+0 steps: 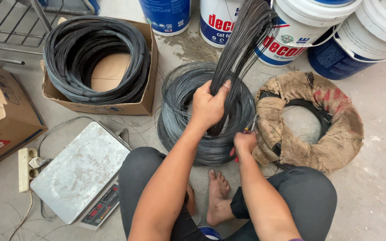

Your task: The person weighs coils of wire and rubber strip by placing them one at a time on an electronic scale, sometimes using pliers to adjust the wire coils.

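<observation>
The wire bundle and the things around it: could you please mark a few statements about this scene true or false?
1. The left hand grips a bundle of dark wire strands that stands upward. True.
2. The right hand is empty. False: it holds a small red-handled tool, low by the wire coil on the floor.
3. A wire coil lies in the cardboard box. True.
4. The burlap-wrapped coil sits on the weighing scale. False: it lies on the floor to the right, and the scale's platform is bare.
5. The buckets stand at the top, behind the coils. True.
</observation>
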